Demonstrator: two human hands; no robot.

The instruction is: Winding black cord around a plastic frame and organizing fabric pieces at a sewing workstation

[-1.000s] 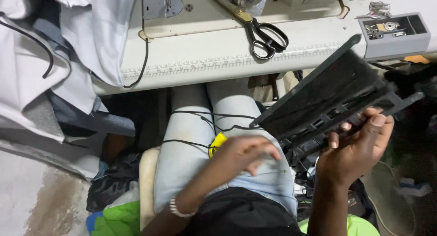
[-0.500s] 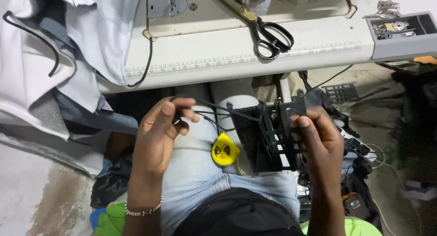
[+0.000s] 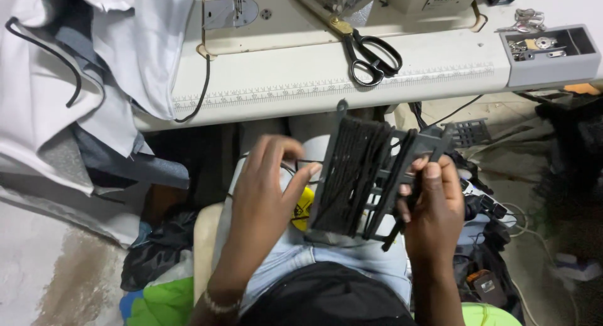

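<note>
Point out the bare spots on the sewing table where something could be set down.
On the sewing table, bare strips lie between the black scissors and the grey parts tray, and between the cord and the scissors. The left end is crowded with white fabric.

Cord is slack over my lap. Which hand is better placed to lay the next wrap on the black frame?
Probably left. The left hand is open beside the black frame, at the loose black cord. The right hand is gripping the frame's far edge, steadying it.
</note>
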